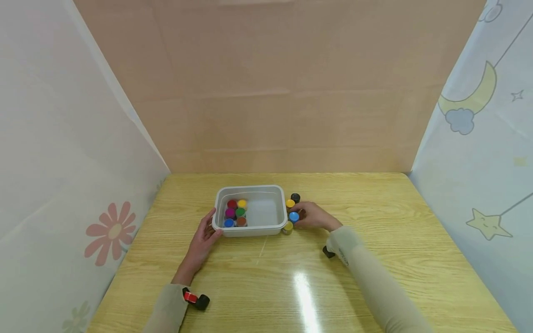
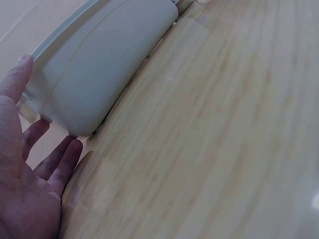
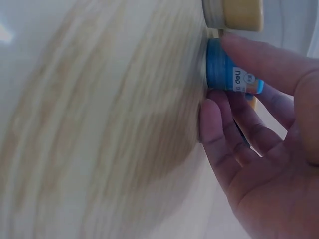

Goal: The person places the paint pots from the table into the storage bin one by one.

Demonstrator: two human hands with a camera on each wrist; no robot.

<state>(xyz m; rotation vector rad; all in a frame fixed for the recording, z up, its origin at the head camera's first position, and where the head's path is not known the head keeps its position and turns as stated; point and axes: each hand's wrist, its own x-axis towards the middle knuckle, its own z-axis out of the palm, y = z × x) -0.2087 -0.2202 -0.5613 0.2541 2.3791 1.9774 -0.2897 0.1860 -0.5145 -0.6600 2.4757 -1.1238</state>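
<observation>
In the head view, a white tray (image 1: pixel 245 232) holds several small jars with coloured lids, grouped at its left side. My left hand (image 1: pixel 202 238) grips the tray's front left corner; in the left wrist view the thumb (image 2: pixel 20 74) is on the rim and fingertips touch the lower wall. My right hand (image 1: pixel 314 216) holds a blue-lidded jar (image 1: pixel 294 217) just right of the tray, thumb on one side and fingers on the other. That blue jar (image 3: pixel 224 67) shows a white label in the right wrist view, beside a yellowish jar (image 3: pixel 241 14).
Beside the tray's right wall stand a black-lidded jar (image 1: pixel 295 197), a yellow-lidded jar (image 1: pixel 289 203) and a dark yellow-lidded jar (image 1: pixel 288 227). The wooden table (image 1: pixel 374 277) meets a tan backdrop (image 1: pixel 291 115) behind, with patterned white sheets on both sides.
</observation>
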